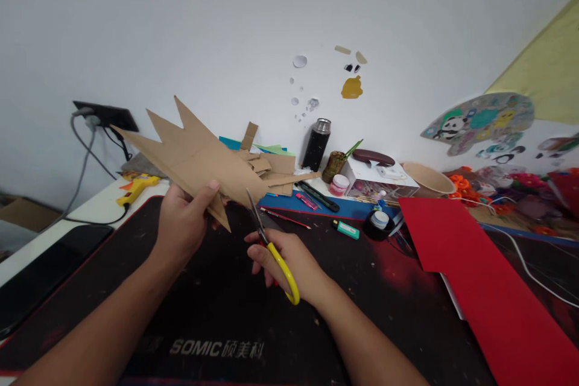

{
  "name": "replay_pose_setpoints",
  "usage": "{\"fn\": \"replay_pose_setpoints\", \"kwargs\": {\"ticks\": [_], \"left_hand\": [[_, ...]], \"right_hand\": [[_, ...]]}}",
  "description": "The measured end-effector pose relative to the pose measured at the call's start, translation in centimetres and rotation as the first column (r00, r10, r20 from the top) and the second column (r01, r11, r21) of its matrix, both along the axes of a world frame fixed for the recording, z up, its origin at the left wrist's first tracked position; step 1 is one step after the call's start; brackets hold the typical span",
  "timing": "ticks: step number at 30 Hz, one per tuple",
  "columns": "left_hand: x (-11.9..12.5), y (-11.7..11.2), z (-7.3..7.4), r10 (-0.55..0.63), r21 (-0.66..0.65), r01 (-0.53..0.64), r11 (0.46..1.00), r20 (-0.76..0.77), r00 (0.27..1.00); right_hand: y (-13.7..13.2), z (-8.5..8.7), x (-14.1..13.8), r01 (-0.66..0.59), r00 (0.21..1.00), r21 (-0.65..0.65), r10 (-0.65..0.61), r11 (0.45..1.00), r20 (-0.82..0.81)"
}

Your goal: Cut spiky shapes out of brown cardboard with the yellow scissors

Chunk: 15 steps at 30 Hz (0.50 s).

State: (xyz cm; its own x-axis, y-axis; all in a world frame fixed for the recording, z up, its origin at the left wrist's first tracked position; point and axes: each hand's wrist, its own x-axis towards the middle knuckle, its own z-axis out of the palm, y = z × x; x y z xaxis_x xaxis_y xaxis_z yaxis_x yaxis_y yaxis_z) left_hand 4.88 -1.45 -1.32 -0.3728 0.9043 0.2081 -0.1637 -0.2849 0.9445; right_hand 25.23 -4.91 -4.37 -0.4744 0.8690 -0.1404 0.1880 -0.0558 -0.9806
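My left hand (187, 211) is closed on a brown cardboard cutout (199, 154) with several pointed spikes at its upper left, the thumb lying on top of the sheet. The piece is held up over the dark desk mat. Yellow-handled scissors (278, 268) are in my right hand (289, 262), their blades pointing up at the right end of the cardboard. The blade tips lie at the edge there; whether the card is between them I cannot tell. My right fingers are partly hidden behind the handles.
Cardboard scraps (275, 169) are piled behind the cutout. A black thermos (316, 145), a pink-labelled jar (339, 185) and a utility knife (319, 197) stand or lie toward the wall. A yellow glue gun (136, 188) is at left, a red sheet (479, 277) at right, a phone (49, 265) near left.
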Motion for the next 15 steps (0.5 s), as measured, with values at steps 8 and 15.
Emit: {"fn": "replay_pose_setpoints", "kwargs": {"ticks": [8, 15], "left_hand": [[-0.14, 0.29, -0.3, 0.008, 0.018, -0.008, 1.0, -0.006, 1.0], [-0.52, 0.58, -0.69, 0.023, 0.031, -0.022, 0.999, -0.035, 0.999]], "right_hand": [[-0.12, 0.75, -0.13, 0.008, 0.998, -0.035, -0.006, 0.999, 0.062], [-0.1, 0.89, -0.04, -0.005, 0.998, -0.033, 0.007, 0.999, 0.065]]}}
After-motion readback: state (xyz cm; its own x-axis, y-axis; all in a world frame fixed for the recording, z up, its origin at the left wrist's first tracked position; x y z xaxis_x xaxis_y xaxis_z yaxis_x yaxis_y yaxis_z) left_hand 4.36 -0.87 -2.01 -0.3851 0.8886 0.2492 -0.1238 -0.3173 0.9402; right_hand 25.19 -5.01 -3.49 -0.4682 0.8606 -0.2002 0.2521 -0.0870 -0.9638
